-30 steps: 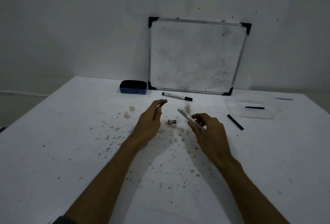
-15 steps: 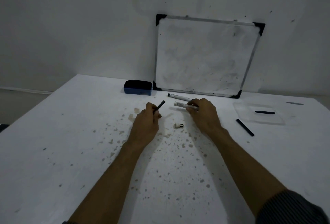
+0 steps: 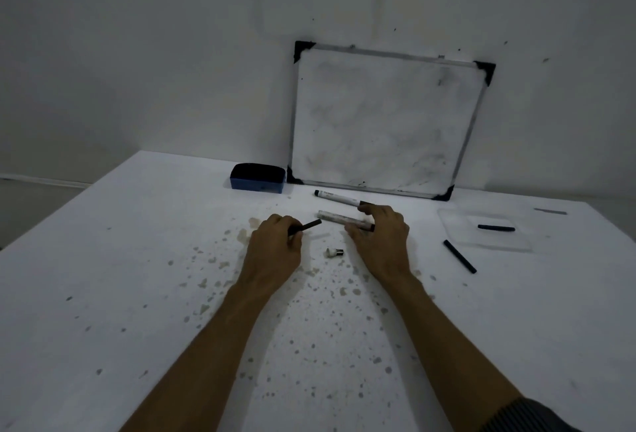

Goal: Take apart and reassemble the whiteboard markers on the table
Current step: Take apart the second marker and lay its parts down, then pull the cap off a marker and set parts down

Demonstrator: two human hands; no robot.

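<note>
dim white room with a stained white tabletop (image 3: 103, 294) set against a wall; a small whiteboard (image 3: 385, 125) leans on the wall, a blue eraser (image 3: 257, 178) just left of its lower corner. left hand (image 3: 275, 249) is clenched on a dark ink stick (image 3: 308, 226), whose free end points right toward the open mouth of the barrel, apparently lined up for insertion or just withdrawn; which of the two cannot be told. right hand (image 3: 382, 239) pins the pale marker barrel (image 3: 339, 218) with thumb and fingers at its right end, keeping it nearly level and close to the tabletop, so the tube is steadied while its left end stays free. whether the barrel touches the surface is unclear. a small white end plug (image 3: 334, 252) lies loose between the two hands, within easy reach for closing the barrel. an intact capped marker (image 3: 339, 198) lies just behind the hands, in front of the whiteboard. to the right, a second dark stick (image 3: 459, 256) lies on the tabletop beside a clear shallow tray (image 3: 457, 235), and a third dark piece (image 3: 496, 228) rests inside that tray, kept apart from the working area. judged state: one marker lies in pieces, mid-task.
</note>
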